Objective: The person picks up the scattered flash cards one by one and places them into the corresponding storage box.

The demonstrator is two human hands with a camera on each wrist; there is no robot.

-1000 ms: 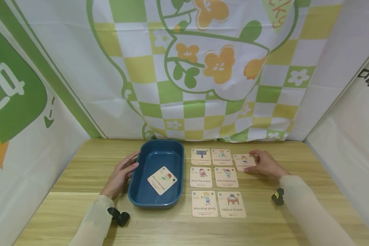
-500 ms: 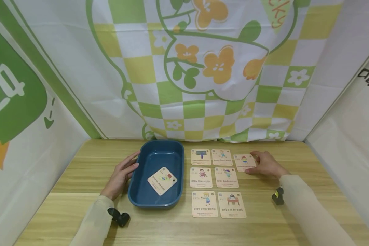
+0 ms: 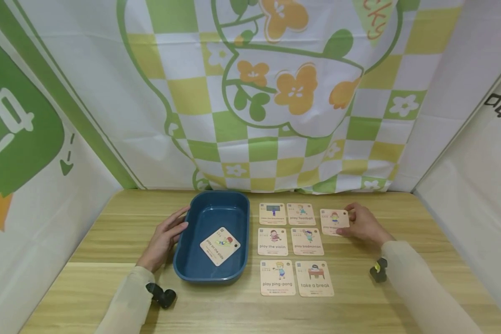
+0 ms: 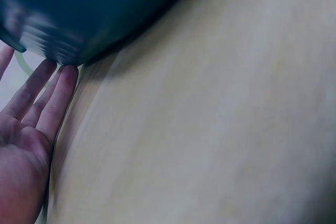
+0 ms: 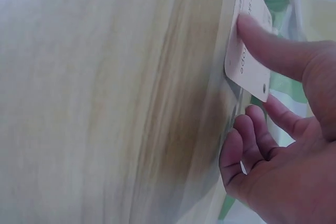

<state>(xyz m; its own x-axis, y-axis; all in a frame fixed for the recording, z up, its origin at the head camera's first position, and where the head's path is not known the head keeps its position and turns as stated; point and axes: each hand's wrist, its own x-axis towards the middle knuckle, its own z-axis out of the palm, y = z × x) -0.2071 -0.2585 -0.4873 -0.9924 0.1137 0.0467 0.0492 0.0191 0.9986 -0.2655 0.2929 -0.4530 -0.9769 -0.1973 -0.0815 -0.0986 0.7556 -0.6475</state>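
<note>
1. Left sleeve [image 3: 123, 301]: we note pale cream cloth, long, reaching the wrist.
2. Right sleeve [image 3: 421, 283]: same pale cream; we read it as plain.
3. Left wrist unit [image 3: 162, 295]: small, black, rounded, two-lobed to our eye.
4. Right wrist unit [image 3: 378, 270]: black too, compact; we spot a small yellow patch [image 3: 376, 266].
5. Left hand [image 3: 163, 239], right hand [image 3: 365, 225]: we record both bare.

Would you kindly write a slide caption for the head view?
Right hand pinches a picture card beside six other cards; left hand touches a blue tray containing one card.
</note>
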